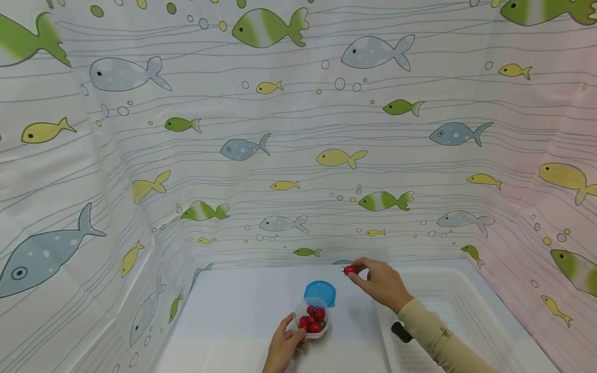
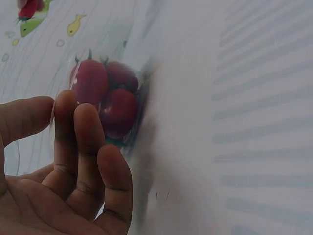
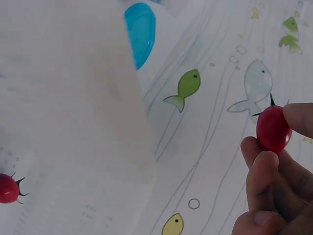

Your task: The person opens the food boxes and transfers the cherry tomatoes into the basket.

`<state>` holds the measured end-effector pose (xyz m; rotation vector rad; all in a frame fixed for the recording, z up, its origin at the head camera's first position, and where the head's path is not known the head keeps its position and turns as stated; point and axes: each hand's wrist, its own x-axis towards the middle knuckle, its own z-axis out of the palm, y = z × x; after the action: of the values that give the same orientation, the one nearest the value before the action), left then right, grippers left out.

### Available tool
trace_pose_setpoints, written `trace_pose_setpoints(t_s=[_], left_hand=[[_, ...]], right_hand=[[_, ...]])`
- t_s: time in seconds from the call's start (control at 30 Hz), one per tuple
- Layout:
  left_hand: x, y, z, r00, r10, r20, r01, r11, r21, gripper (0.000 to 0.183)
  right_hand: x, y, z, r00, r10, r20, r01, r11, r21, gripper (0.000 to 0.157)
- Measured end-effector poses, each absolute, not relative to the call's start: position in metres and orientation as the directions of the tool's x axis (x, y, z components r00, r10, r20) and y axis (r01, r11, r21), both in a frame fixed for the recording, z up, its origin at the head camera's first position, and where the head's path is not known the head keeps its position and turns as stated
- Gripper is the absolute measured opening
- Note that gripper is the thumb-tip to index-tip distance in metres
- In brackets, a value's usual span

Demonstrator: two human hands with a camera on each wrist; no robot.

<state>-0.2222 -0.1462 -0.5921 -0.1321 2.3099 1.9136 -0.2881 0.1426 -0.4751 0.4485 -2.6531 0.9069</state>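
My left hand [image 1: 285, 339] grips the side of a small clear plastic container [image 1: 317, 336], its thumb and fingertips at the rim in the left wrist view. Several red cherry tomatoes [image 1: 311, 321] with green stems lie in the container. Raised to the right of it, beyond the table's middle, my right hand [image 1: 383, 282] pinches one cherry tomato [image 3: 274, 128] between thumb and fingertips. That tomato's green stem points away from the palm. A blue lid [image 1: 322, 291] lies just behind the container.
A large white perforated basket [image 1: 389, 342] takes up the table's right side, partly covered by my right forearm. Another cherry tomato [image 3: 9, 188] shows at the left edge of the right wrist view. Fish-patterned sheeting [image 1: 298, 171] walls the table at back and sides.
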Motion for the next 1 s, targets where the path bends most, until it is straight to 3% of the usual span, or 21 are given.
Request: trace_pose_setpoints(t_s=[0.23, 1.0], left_hand=[[-0.222, -0.146, -0.592, -0.987, 0.022, -0.161, -0.154, 0.184, 0.971, 0.073], [-0.221, -0.149, -0.592, -0.985, 0.042, -0.168, -0.159, 0.167, 0.973, 0.074]], right_hand=[[-0.289, 0.18, -0.482, -0.926, -0.103, 0.363, -0.33, 0.688, -0.646, 0.032], [-0.286, 0.255, -0.52, -0.988, -0.04, 0.151, -0.128, 0.758, -0.639, 0.043]])
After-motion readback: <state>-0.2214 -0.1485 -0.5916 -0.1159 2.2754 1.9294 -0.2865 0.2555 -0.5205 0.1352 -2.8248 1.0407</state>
